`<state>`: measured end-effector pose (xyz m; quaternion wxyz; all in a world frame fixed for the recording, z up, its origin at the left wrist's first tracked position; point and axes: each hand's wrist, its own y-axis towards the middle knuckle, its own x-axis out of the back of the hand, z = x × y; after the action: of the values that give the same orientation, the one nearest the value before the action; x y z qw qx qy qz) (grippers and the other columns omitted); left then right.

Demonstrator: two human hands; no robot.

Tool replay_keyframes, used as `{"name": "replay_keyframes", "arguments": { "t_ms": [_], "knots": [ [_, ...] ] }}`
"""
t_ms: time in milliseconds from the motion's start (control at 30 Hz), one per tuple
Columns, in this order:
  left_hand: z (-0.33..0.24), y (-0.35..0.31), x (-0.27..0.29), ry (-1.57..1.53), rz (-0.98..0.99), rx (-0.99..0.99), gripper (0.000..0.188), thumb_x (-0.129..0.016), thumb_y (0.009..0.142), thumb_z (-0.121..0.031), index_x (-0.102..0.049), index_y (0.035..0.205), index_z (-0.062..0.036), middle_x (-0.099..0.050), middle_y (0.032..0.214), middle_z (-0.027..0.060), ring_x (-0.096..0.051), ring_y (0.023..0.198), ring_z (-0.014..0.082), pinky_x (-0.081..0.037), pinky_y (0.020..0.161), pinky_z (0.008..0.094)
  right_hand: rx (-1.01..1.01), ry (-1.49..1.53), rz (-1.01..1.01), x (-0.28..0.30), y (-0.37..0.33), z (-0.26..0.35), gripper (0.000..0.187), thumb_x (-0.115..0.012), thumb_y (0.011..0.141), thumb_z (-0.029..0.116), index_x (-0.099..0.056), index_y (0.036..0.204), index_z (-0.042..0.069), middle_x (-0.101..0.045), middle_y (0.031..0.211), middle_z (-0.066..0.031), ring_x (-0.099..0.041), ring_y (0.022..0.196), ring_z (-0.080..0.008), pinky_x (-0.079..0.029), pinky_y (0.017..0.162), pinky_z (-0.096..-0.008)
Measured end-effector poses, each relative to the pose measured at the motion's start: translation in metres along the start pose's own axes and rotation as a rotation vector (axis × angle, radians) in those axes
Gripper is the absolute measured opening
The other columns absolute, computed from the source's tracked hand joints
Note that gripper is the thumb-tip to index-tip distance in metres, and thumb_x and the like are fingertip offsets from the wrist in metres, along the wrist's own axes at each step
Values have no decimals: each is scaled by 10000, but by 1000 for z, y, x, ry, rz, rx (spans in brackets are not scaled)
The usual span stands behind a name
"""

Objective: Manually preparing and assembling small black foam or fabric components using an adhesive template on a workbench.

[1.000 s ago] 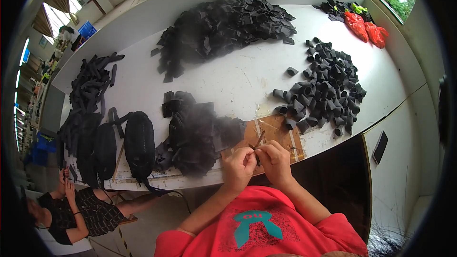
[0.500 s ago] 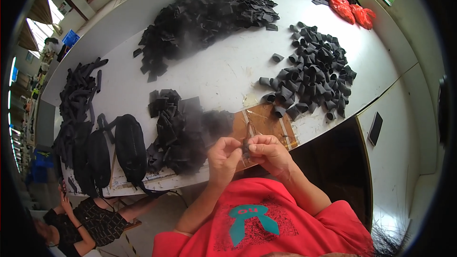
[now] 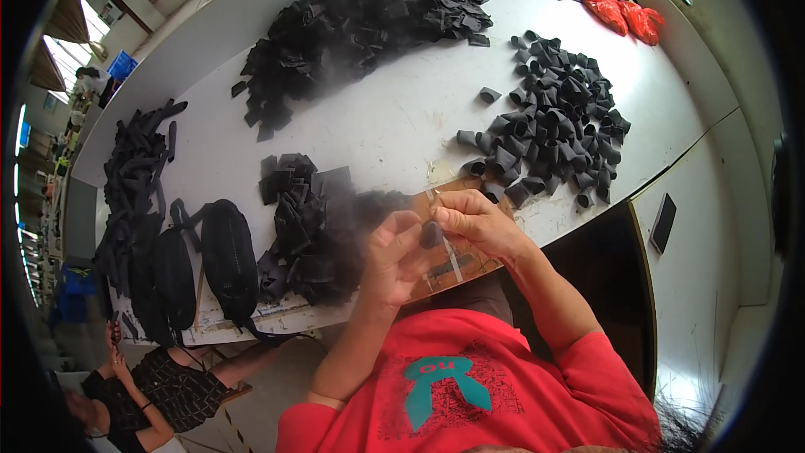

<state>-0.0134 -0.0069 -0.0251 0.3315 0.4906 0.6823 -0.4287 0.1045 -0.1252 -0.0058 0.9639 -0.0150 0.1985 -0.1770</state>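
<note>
A small dark fabric piece [image 3: 431, 235] hangs between my two hands, over a brown board at the table's near edge. My left hand [image 3: 391, 256] has curled fingers and pinches the piece from its left side. On the other side my right hand [image 3: 478, 222] is closed, thumb and fingertips at the piece's top; those fingers partly hide it. Under my hands lies the brown board [image 3: 461, 267] with pale strips across it. Left of my left hand is a heap of flat black fabric pieces [image 3: 293, 218]. Beyond my right hand lie many black folded loops [image 3: 553, 117].
A large pile of black fabric squares [image 3: 360, 25] lies at the back of the white table [image 3: 377, 117]. Black strips [image 3: 134, 168] and black pouches [image 3: 228, 256] are on the left. Red plastic bags [image 3: 604, 7] sit far right, a phone [image 3: 662, 224] nearer. A seated person [image 3: 159, 390] is lower left.
Both hands have moved up, away from me, with the right one rising further. More of the brown board shows below them, and the dark piece hangs more clearly between them.
</note>
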Motion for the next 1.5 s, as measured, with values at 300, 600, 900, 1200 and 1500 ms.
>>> {"name": "replay_keyframes", "arguments": {
  "t_ms": [300,600,900,1200,1500],
  "knots": [
    [-13,4,-30,1282,110,-848,227,-572,778,19,-543,1003,21,-584,946,109,-550,886,170,-427,778,271,526,-696,-457,-18,-17,9,290,-621,795,257,-562,905,-4,-530,799,-69,-519,654,-150,-430,570,-250],
    [-5,1,-12,272,76,-557,95,-538,844,-58,-578,922,-21,-590,922,122,-541,900,213,-407,867,359,514,-892,-548,-34,-14,14,206,-706,630,53,-598,802,14,-533,715,-83,-556,632,-223,-463,540,-302],
    [-8,-6,-19,617,2,-541,140,-581,788,20,-588,927,19,-592,939,109,-542,885,159,-412,828,255,695,-1034,-534,-23,-17,-12,148,-645,671,-13,-590,803,21,-542,733,-87,-539,656,-234,-423,545,-302],
    [-21,11,-16,1350,62,-845,51,-612,791,-39,-621,830,-7,-569,730,29,-513,658,90,-414,586,222,693,-1263,-493,-20,-10,4,143,-658,630,71,-526,686,65,-509,698,-47,-515,618,-215,-413,475,-327],
    [11,43,66,1794,-625,-539,351,-680,739,-295,-499,708,4,-546,600,157,-542,535,288,-426,507,368,184,-788,-956,84,-13,-32,264,-575,818,201,-569,706,-38,-533,541,-81,-477,483,-150,-388,486,-280]
  ]
}}
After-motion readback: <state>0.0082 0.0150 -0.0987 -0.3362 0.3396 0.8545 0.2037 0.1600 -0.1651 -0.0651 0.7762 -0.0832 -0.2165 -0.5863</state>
